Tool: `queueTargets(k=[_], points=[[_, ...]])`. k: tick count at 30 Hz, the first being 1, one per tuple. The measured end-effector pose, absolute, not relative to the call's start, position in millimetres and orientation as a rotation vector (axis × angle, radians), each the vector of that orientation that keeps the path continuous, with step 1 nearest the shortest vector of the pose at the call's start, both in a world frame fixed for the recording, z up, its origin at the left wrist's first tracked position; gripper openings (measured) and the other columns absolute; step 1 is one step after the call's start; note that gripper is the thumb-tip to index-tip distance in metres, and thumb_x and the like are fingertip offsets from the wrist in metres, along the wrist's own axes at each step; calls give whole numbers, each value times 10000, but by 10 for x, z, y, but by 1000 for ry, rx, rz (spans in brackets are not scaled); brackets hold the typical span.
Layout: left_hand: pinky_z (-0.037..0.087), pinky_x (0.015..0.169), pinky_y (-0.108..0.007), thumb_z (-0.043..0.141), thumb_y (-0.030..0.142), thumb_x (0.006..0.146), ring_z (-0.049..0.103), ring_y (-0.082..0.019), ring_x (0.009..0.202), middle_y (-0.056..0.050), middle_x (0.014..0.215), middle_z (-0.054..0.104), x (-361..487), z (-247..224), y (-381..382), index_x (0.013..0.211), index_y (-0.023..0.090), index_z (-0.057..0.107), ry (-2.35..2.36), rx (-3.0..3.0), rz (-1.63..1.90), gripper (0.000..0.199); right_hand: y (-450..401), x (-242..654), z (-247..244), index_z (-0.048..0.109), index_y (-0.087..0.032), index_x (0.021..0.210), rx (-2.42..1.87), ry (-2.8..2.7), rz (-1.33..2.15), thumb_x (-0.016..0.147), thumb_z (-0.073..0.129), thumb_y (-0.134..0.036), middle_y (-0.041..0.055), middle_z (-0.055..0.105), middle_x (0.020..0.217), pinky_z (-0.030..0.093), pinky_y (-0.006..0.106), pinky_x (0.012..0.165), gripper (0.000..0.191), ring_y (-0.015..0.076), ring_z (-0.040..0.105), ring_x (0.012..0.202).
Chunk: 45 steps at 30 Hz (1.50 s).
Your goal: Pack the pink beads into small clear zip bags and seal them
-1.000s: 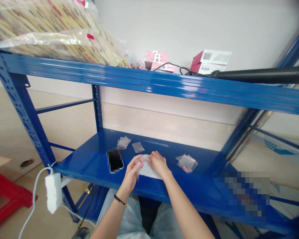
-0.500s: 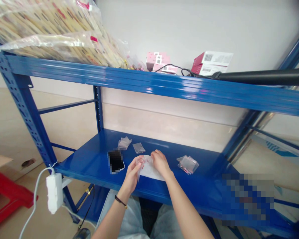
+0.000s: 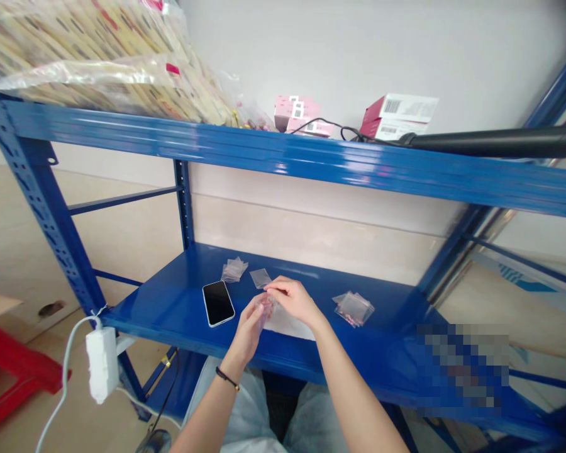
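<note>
My left hand [image 3: 248, 328] grips a small clear plastic bag [image 3: 264, 314] between thumb and fingers, low over the blue shelf. My right hand [image 3: 293, 301] reaches across to the top of that bag with its fingertips pinched together; what they hold is too small to make out. Small reddish bits [image 3: 270, 308] show beside the bag, over a white sheet [image 3: 290, 325] that lies partly under my hands. One flat clear bag [image 3: 260, 278] lies just beyond my fingers. A loose pile of clear bags [image 3: 234, 269] is at the back left.
A phone [image 3: 218, 304] lies left of my hands. To the right is a pile of clear bags [image 3: 355, 308] with reddish contents. Above runs a blue shelf beam [image 3: 283, 154], with pink boxes [image 3: 302, 113] and a large plastic-wrapped bundle [image 3: 99, 75] behind it.
My right hand has moved left from over the white sheet to the top of the bag in my left hand. The left hand keeps its hold.
</note>
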State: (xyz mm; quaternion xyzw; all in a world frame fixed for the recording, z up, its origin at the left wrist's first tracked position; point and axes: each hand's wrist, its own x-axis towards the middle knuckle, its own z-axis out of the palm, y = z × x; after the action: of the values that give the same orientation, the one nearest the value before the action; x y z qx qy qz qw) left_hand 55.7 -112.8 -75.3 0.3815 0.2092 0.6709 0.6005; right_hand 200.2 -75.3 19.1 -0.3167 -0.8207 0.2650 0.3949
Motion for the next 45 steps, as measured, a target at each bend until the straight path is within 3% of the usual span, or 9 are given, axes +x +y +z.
queueTargets(k=[7, 11, 18, 24, 28, 32, 37, 41, 45], points=[[448, 775, -285, 698, 417, 897, 600, -190, 863, -102, 1052, 687, 525, -847, -1070, 1155, 164, 737, 465, 809, 1558, 363, -423, 2256, -182, 737, -211, 1095, -1227, -1988, 507, 978, 477, -228, 55, 737, 1034, 506, 282, 821, 286, 187, 679, 919], [444, 758, -289, 686, 427, 903, 588, -188, 825, -105, 1003, 684, 524, -857, -1062, 1157, 152, 736, 444, 794, 1556, 377, -364, 2279, -420, 753, -212, 1043, -1362, -2092, 435, 895, 524, -110, 58, 737, 1029, 476, 274, 854, 291, 193, 670, 952], [440, 729, -286, 703, 446, 884, 587, -183, 812, -98, 987, 692, 533, -840, -1060, 1124, 141, 746, 419, 742, 1552, 390, -418, 2135, -648, 760, -221, 978, -1419, -2178, 348, 877, 534, -94, 67, 723, 1003, 419, 295, 902, 277, 220, 621, 1022], [438, 723, -286, 695, 442, 893, 588, -185, 805, -96, 978, 688, 536, -832, -1066, 1123, 146, 745, 431, 753, 1554, 378, -425, 2126, -513, 744, -206, 1013, -1336, -2127, 350, 886, 533, -109, 61, 714, 1009, 438, 282, 870, 264, 199, 623, 968], [434, 718, -285, 673, 424, 912, 589, -190, 810, -100, 982, 683, 543, -818, -1074, 1133, 144, 738, 412, 781, 1545, 363, -485, 2073, -231, 730, -204, 1039, -1093, -1911, 605, 910, 570, -239, 29, 708, 921, 458, 258, 707, 209, 165, 605, 775], [435, 718, -286, 685, 420, 905, 595, -196, 829, -103, 995, 685, 549, -803, -1086, 1145, 147, 735, 412, 776, 1528, 367, -621, 1972, 36, 739, -205, 1039, -878, -1843, 810, 859, 639, -259, 11, 700, 855, 452, 260, 679, 213, 150, 581, 722], [440, 715, -287, 688, 415, 902, 595, -192, 830, -104, 1009, 685, 540, -803, -1085, 1133, 153, 741, 407, 758, 1531, 353, -624, 2017, 83, 747, -226, 1074, -851, -1927, 720, 882, 606, -238, 39, 735, 990, 481, 270, 717, 239, 163, 623, 791], [443, 730, -284, 710, 443, 878, 595, -182, 807, -99, 969, 685, 529, -804, -1080, 1095, 148, 754, 434, 717, 1530, 370, -399, 2312, -99, 727, -227, 1114, -1217, -1894, 470, 964, 502, -295, 57, 738, 1095, 516, 292, 799, 279, 188, 676, 905], [435, 734, -279, 739, 457, 851, 592, -175, 812, -92, 958, 685, 537, -799, -1080, 1084, 145, 757, 451, 718, 1521, 390, -239, 2581, -337, 756, -202, 1053, -1456, -1959, 328, 937, 505, -194, 88, 740, 1075, 496, 338, 903, 277, 227, 674, 996]])
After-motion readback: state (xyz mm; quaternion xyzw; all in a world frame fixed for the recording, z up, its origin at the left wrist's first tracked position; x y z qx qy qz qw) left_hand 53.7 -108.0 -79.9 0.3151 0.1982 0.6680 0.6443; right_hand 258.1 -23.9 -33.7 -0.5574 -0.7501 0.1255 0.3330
